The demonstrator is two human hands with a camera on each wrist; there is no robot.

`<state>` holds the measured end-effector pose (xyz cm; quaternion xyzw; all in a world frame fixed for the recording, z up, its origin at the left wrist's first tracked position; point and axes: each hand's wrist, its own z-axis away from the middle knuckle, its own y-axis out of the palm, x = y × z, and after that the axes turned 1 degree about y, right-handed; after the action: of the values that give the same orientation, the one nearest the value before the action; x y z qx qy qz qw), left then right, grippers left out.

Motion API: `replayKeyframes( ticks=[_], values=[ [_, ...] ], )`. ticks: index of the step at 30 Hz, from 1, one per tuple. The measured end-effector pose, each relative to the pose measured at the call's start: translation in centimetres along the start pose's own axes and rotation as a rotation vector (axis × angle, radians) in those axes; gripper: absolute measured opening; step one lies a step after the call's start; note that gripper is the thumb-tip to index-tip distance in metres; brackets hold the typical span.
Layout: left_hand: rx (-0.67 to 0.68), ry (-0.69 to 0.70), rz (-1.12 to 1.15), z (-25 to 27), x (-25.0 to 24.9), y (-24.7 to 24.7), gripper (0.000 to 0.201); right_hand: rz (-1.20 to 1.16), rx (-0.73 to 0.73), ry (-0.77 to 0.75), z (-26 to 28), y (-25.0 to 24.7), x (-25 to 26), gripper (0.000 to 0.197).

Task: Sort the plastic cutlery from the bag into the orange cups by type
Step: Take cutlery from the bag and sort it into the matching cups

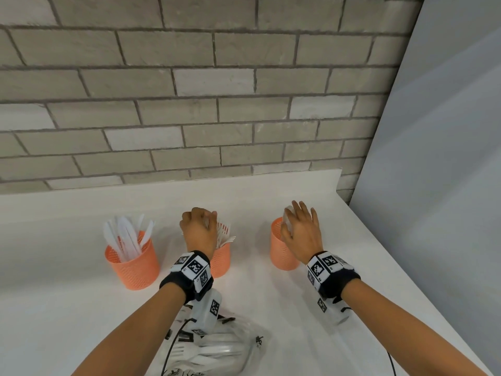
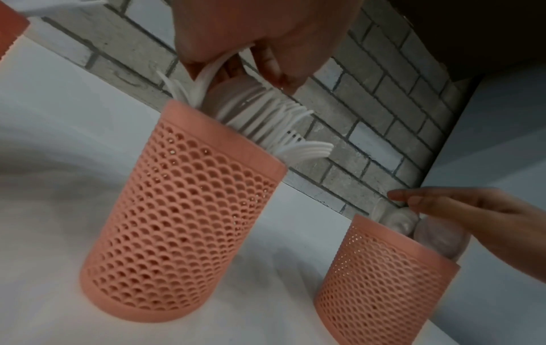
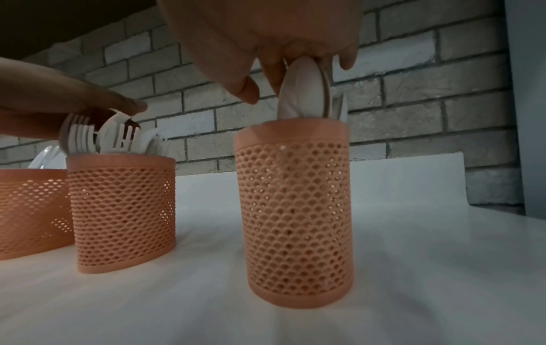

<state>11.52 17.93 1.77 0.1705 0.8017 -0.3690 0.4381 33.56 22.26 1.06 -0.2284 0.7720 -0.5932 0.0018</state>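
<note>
Three orange mesh cups stand in a row on the white counter. The left cup holds white knives. My left hand is curled above the middle cup, and its fingertips pinch the tops of white forks that stand in that cup. Over the right cup, my right hand pinches the bowls of white spoons whose handles are down inside it. The clear bag with more white cutlery lies near me, partly hidden under my left forearm.
A grey brick wall runs behind the counter. A pale panel closes off the right side, where the counter edge slants toward me. Cables hang from both wrist cameras.
</note>
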Motion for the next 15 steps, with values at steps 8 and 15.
replayKeyframes(
  ticks=[8,15],
  values=[
    [0.284,0.209,-0.501,2.4,-0.8,0.1,0.079,0.135,0.12,-0.001,-0.1,-0.4,0.9,0.08],
    [0.454,0.126,-0.771,2.0,-1.5,0.5,0.066,0.266,0.215,-0.004,0.2,-0.8,1.0,0.07]
  ],
)
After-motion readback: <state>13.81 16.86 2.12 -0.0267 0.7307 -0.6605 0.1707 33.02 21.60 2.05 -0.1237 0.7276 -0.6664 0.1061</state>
